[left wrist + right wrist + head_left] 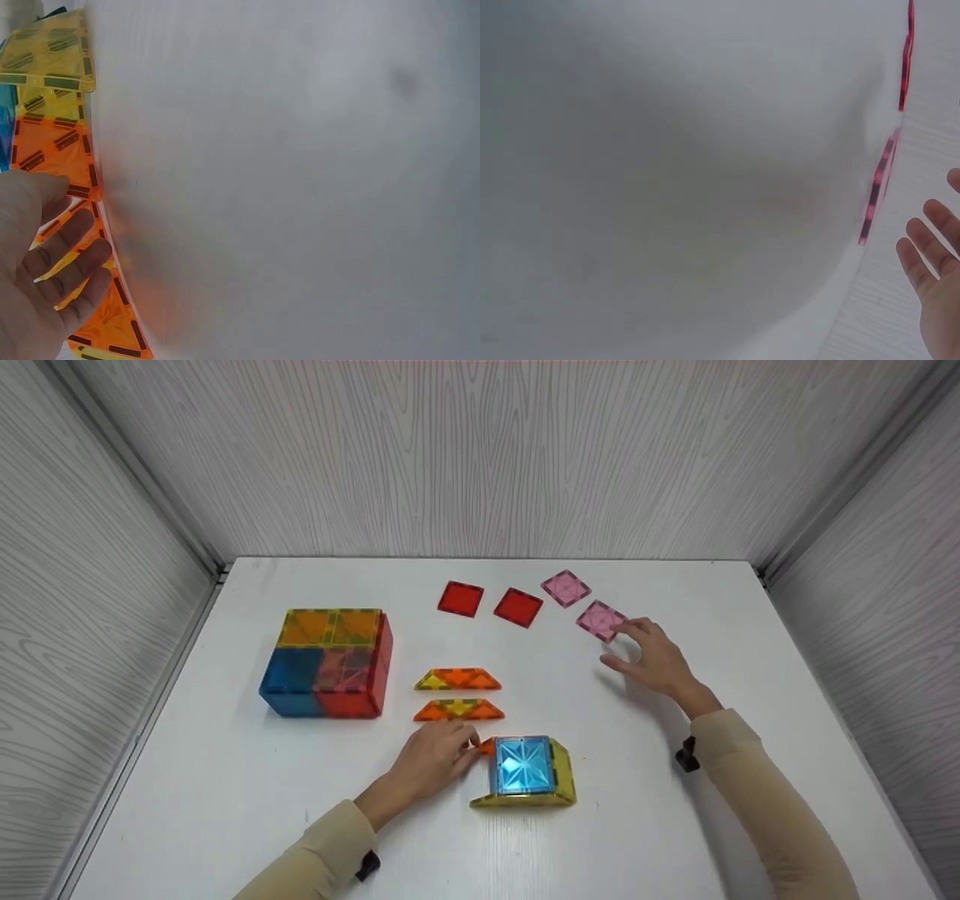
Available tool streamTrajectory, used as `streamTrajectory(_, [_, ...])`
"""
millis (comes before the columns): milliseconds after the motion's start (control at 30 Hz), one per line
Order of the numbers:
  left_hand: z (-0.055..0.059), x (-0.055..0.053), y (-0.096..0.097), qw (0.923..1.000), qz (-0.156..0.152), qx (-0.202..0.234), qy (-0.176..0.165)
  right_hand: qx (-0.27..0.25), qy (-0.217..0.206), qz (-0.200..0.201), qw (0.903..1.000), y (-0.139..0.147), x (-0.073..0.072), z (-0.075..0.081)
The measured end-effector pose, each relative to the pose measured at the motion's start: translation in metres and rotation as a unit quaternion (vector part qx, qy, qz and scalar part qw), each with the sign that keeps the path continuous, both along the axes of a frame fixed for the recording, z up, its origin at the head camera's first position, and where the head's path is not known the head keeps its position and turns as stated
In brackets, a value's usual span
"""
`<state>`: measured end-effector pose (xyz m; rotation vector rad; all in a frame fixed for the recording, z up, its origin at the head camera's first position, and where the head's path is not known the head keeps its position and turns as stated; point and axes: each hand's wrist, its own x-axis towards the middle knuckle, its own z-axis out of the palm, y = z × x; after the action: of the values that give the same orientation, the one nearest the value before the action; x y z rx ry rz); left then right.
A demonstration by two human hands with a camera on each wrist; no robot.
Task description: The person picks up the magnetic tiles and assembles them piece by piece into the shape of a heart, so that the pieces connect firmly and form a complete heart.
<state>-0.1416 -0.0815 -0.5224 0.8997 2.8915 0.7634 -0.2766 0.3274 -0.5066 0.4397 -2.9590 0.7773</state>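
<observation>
My left hand [431,761] pinches the edge of an orange magnetic tile [56,154] between thumb and index finger, its other fingers loosely bent. That tile stands at the left side of a small block with a light-blue square top [523,765] and slanted yellow tiles [564,776] on its right and front. Just beyond the left hand lie two orange-and-yellow trapezoid pieces [459,709], one behind the other. At the right, my right hand [660,664] hovers with fingers spread, its index fingertip over the corner of a pink square tile [598,619]. Contact there cannot be told.
A larger box of yellow, blue and red tiles [326,664] stands at the left. Farther back lie two red square tiles [460,598] and a second pink tile [566,588]. Grey wood-grain panels [480,457] border the white table [637,840] at the back and sides.
</observation>
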Motion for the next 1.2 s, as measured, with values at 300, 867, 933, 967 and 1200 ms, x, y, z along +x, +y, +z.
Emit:
streamTrajectory(300, [0.001,-0.001,0.000,0.9999,-0.002,-0.011,0.010,0.053,-0.045,-0.042,0.9967,0.005,-0.030,-0.013])
streamTrajectory(867, [0.001,0.000,-0.001,0.9998,-0.006,-0.005,0.017,0.077,-0.048,-0.053,0.9944,-0.006,-0.039,-0.015])
streamTrajectory(933, [0.001,0.000,-0.001,0.9998,-0.007,-0.005,0.015,0.071,-0.053,-0.053,0.9947,-0.005,-0.037,-0.015])
streamTrajectory(967, [0.000,0.000,-0.001,0.9998,-0.008,-0.006,0.016,0.067,-0.056,-0.053,0.9947,-0.004,-0.036,-0.015])
streamTrajectory(1200, [-0.002,0.000,-0.001,0.9996,-0.009,-0.004,0.027,0.056,-0.053,-0.035,0.9964,-0.003,-0.023,-0.012])
